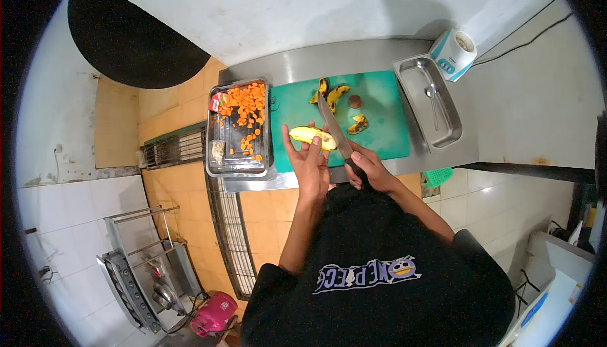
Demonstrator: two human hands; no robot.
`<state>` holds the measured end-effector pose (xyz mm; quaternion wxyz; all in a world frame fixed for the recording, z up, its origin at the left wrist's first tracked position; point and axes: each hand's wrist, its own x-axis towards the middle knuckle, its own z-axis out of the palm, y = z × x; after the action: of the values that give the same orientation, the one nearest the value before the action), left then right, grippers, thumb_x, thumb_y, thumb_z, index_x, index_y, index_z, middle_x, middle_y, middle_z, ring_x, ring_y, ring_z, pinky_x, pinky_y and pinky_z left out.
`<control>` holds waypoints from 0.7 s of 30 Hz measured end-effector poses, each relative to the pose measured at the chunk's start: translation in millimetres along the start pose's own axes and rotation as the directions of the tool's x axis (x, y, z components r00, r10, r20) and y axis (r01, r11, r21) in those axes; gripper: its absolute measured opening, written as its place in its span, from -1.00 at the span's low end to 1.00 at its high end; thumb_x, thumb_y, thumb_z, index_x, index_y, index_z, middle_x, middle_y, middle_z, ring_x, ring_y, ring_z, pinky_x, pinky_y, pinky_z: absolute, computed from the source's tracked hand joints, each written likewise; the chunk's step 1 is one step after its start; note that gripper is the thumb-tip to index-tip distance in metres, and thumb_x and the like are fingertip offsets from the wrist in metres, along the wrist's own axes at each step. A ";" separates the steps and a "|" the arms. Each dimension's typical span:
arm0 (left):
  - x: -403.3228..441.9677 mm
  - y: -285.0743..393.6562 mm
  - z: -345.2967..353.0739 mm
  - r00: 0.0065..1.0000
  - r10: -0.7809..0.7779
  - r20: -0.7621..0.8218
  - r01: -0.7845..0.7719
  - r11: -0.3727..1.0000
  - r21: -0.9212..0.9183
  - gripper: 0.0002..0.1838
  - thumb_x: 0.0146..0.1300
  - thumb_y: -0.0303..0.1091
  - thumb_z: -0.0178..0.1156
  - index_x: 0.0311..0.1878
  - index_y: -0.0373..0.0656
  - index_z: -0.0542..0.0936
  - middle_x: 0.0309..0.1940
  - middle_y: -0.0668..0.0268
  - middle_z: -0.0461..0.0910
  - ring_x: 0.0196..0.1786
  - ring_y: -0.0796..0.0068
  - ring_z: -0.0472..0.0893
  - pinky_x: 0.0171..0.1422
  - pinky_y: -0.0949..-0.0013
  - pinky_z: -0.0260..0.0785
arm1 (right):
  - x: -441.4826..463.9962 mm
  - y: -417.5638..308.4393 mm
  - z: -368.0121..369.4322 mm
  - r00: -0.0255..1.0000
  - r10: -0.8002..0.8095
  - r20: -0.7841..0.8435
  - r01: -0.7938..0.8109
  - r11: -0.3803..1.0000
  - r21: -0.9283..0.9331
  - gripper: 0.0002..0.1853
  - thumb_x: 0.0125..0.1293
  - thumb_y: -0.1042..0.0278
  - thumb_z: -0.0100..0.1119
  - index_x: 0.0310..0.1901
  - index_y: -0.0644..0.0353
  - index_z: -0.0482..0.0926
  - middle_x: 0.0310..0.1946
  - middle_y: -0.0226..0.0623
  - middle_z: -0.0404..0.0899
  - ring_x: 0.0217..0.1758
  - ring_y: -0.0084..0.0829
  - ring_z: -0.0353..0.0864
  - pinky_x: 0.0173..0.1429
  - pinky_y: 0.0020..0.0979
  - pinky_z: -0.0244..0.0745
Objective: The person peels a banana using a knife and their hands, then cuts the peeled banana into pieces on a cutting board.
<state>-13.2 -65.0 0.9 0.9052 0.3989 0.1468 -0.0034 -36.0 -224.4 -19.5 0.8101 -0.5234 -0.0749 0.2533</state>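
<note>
A peeled banana (305, 135) lies across the fingers of my left hand (311, 163), with the thumb resting on it above the board. My right hand (373, 171) is wrapped round the black handle of a kitchen knife (333, 122). The blade points up and to the left, close by the banana's right end. Beneath them is a green cutting board (386, 135). Dark-spotted banana peels (338, 96) lie on its far part, with another peel piece (358, 123) to their right. Near them sits a small round brown thing (355, 101) whose kind I cannot make out.
At the board's left, a metal tray (243, 171) holds cut carrots (246, 101), a red packet (218, 102) and a small clear bag (217, 151). To the right stand a metal pan (422, 68) with a spoon (432, 100) and a tissue pack (454, 55). A wall rises behind the counter.
</note>
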 end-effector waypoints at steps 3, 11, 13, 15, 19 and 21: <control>-0.4 1.2 -0.2 0.999 0.010 0.035 -0.010 1.000 -0.009 -0.16 0.49 -0.52 0.12 0.64 0.19 -0.11 0.49 0.00 0.27 0.39 0.08 0.49 0.40 0.09 0.44 | -2.0 0.9 -0.5 0.998 0.028 -0.056 -0.024 0.997 0.069 -0.41 0.65 0.06 -0.23 0.59 0.10 0.13 -0.65 -0.45 0.32 -0.68 -0.58 0.30 -0.54 -0.49 0.33; 1.5 -0.2 -2.7 0.995 -0.057 0.080 0.056 0.998 0.026 -0.18 0.55 -0.41 0.08 0.66 0.05 -0.20 0.48 -0.05 0.31 0.30 0.14 0.57 0.31 0.20 0.52 | -1.7 0.5 -7.0 0.992 0.041 -0.121 -0.037 0.999 0.034 -0.50 0.63 -0.02 -0.18 0.27 0.24 0.47 -0.68 -0.47 0.29 -0.69 -0.61 0.26 -0.56 -0.50 0.25; 1.5 1.3 -1.5 0.994 -0.101 0.051 0.099 0.994 0.042 -0.18 0.55 -0.40 0.07 0.65 -0.02 -0.21 0.49 -0.05 0.30 0.26 0.16 0.59 0.29 0.23 0.53 | -2.2 3.2 -8.1 0.992 0.039 -0.121 -0.036 0.999 0.026 -0.48 0.63 -0.03 -0.17 0.32 0.22 0.44 -0.68 -0.47 0.29 -0.69 -0.61 0.26 -0.56 -0.50 0.25; 2.6 -1.2 -4.8 0.993 -0.112 0.042 0.110 0.993 0.042 -0.19 0.56 -0.38 0.07 0.65 -0.01 -0.21 0.49 -0.04 0.31 0.26 0.16 0.60 0.29 0.22 0.54 | -2.7 1.0 -5.8 0.992 0.038 -0.121 -0.036 0.999 0.019 -0.46 0.62 -0.04 -0.16 0.38 0.20 0.41 -0.68 -0.48 0.29 -0.68 -0.62 0.26 -0.56 -0.51 0.24; 4.9 -7.2 -13.5 0.990 -0.144 0.002 0.144 0.987 0.069 -0.21 0.58 -0.30 0.06 0.65 0.00 -0.19 0.47 -0.04 0.33 0.26 0.15 0.60 0.28 0.23 0.57 | -4.1 -6.6 -1.0 0.996 -0.014 -0.093 0.002 0.992 -0.127 -0.40 0.59 0.10 -0.12 0.58 0.08 0.19 -0.65 -0.56 0.25 -0.65 -0.66 0.21 -0.52 -0.53 0.21; 5.5 -7.3 -16.7 0.986 -0.168 0.009 0.167 0.984 0.062 -0.22 0.58 -0.27 0.07 0.65 -0.01 -0.17 0.47 -0.03 0.34 0.28 0.15 0.59 0.28 0.24 0.58 | -5.0 -3.9 -2.3 0.997 -0.027 -0.078 0.010 0.979 -0.203 -0.36 0.57 0.15 -0.10 0.62 0.04 0.11 -0.64 -0.58 0.24 -0.63 -0.69 0.18 -0.51 -0.54 0.19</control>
<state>-13.2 -57.3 -16.5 0.8902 0.4124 0.1732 -0.0867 -38.1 -229.9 -16.3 0.7572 -0.6123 -0.0728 0.2156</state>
